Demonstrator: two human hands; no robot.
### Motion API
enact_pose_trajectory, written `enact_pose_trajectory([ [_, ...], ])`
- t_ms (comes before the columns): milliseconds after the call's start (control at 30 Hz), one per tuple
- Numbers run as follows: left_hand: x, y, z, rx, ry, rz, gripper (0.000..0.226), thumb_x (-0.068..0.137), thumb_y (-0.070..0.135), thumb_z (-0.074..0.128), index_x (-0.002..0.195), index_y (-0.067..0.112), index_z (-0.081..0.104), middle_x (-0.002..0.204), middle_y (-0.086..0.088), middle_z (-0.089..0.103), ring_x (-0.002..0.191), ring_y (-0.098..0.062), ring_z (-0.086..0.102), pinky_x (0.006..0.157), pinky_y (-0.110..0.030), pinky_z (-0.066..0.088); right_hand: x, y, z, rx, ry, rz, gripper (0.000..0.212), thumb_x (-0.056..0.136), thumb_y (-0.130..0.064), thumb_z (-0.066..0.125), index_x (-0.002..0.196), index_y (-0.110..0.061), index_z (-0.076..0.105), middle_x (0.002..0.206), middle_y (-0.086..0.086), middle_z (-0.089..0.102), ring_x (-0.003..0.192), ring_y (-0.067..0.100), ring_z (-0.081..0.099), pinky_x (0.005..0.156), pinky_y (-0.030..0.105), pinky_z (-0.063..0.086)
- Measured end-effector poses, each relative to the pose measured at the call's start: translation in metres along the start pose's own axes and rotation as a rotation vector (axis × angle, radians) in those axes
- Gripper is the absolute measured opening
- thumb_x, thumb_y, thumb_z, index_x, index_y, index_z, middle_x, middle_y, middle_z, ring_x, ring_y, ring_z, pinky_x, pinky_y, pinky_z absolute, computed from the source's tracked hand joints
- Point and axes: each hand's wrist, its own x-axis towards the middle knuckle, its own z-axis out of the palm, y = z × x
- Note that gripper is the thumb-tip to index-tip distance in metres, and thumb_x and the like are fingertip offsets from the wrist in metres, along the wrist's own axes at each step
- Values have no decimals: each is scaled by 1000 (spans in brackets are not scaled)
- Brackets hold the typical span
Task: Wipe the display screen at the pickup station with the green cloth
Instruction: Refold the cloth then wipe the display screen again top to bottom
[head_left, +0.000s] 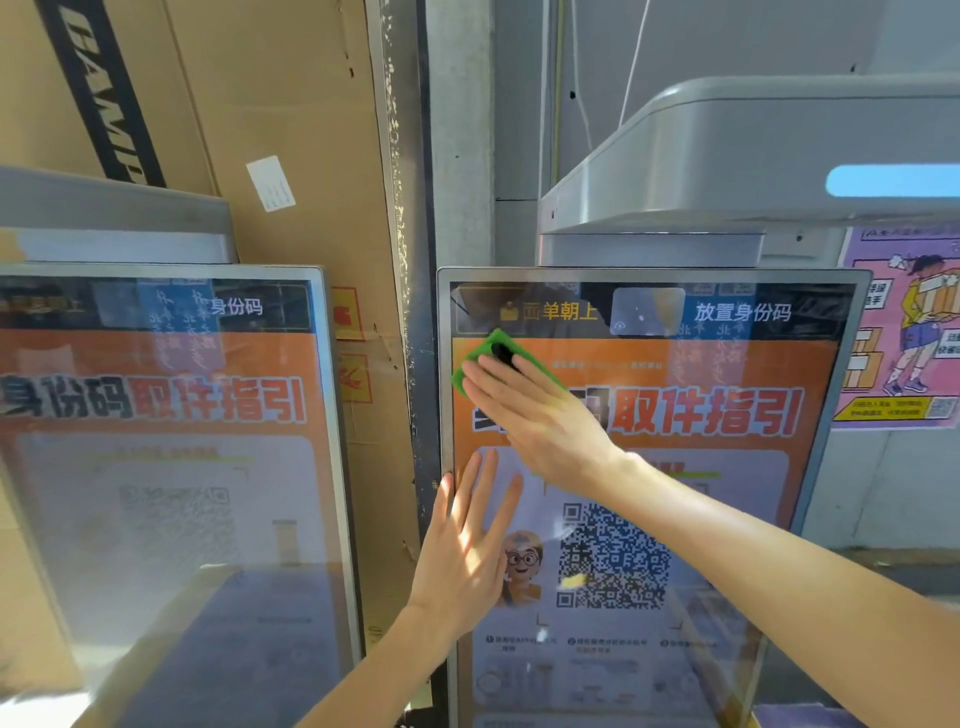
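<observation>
The display screen (727, 467) stands upright on the right, showing an orange banner, large red characters and a QR code. A green cloth (480, 358) lies flat against its upper left corner. My right hand (540, 415) presses the cloth to the glass with flat fingers; most of the cloth is hidden under them. Lower down, my left hand (467, 545) rests flat with spread fingers on the screen's left edge, holding nothing.
A second, similar screen (171, 467) stands to the left. Cardboard sheets (291, 130) lean behind it, beside a dark pillar (415, 260). A grey scanner hood (753, 156) with a blue light overhangs the right screen. A pink poster (904, 327) hangs at the right.
</observation>
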Motion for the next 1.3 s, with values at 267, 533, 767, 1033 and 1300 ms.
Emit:
enact_pose_trajectory([
  [267,-17,-4,3,51,-49,24,85,87,17,66,162,8,26,169,-26,15,157,-44,16,125,-60,26,55,7,-4,-20,96,10,59,96,15,48,153,-1,48,162,12,44,154,29,36,129,46,25],
  [533,-33,-6,9,22,-76,2,105,79,10,72,164,4,11,172,-24,3,159,-40,7,123,-52,30,-36,-26,23,-8,-204,-228,69,94,12,39,161,-6,35,168,8,34,159,22,23,133,41,8],
  [767,-38,3,12,56,-99,6,91,84,8,50,163,0,6,171,-27,4,157,-47,15,121,-57,33,2,0,8,-39,-40,-7,68,95,12,34,160,-6,34,168,8,33,159,25,24,133,41,10],
  [1033,-35,9,13,-14,-56,-39,94,83,4,67,162,0,17,170,-26,10,157,-48,13,124,-57,26,-51,-2,7,-59,-179,-228,74,91,9,60,160,-7,37,168,8,33,158,21,24,133,39,8],
  [1300,-35,22,18,9,-60,-92,83,87,9,62,160,-2,24,170,-28,10,157,-51,7,127,-60,8,-39,13,-5,-117,30,82,65,92,14,38,155,-1,44,164,13,40,155,30,33,131,46,18],
])
